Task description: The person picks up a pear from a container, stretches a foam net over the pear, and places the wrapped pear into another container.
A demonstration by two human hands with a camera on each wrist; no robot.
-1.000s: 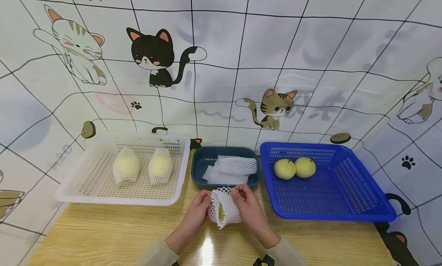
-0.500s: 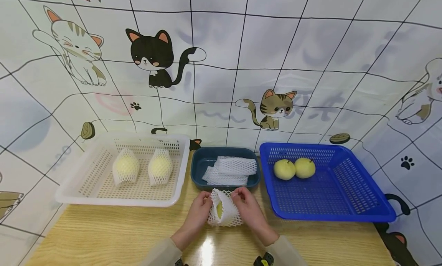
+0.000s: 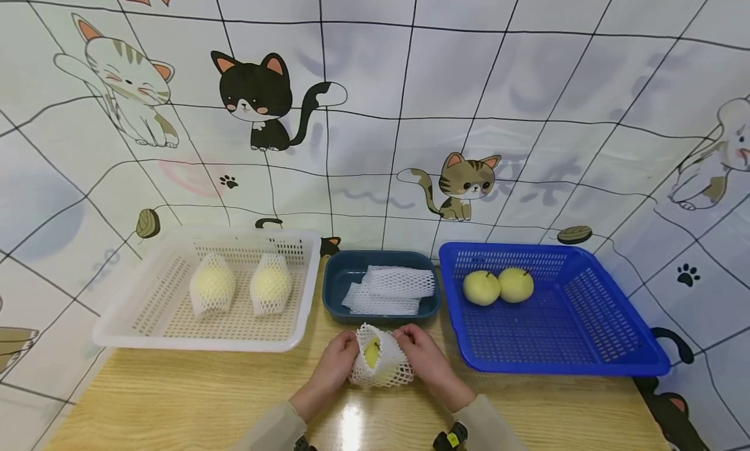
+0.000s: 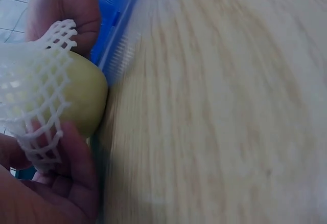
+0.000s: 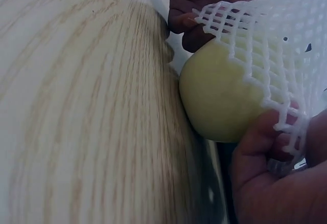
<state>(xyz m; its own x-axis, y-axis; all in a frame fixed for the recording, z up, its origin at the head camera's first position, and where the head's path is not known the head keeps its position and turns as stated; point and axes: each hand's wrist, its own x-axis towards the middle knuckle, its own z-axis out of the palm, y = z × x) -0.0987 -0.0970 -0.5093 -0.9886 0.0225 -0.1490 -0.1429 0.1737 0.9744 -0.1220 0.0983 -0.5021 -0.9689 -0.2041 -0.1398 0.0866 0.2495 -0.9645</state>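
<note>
At the front middle of the table, a yellow-green pear [image 3: 372, 353] stands inside a white foam net sleeve [image 3: 396, 366]. Its stem shows through the sleeve's upper opening in the head view. My left hand [image 3: 334, 368] pinches the sleeve's left side, and my right hand [image 3: 432, 365] pinches its right side. In the left wrist view, the bare lower part of the pear [image 4: 89, 93] sticks out below the net's edge. From the right wrist, the uncovered pear bottom [image 5: 217, 96] appears close to the table, with fingers at both net edges.
Behind the hands, a dark teal tray [image 3: 332, 295] holds several flat foam nets [image 3: 401, 282]. A white basket [image 3: 193, 341] at left has two netted pears [image 3: 213, 285]. Two bare pears [image 3: 482, 288] sit in the blue basket [image 3: 562, 366] at right.
The sleeve's upper opening has widened, showing more of the pear and its stem. Its lower edge has spread around the pear. Both hands stay at its sides.
</note>
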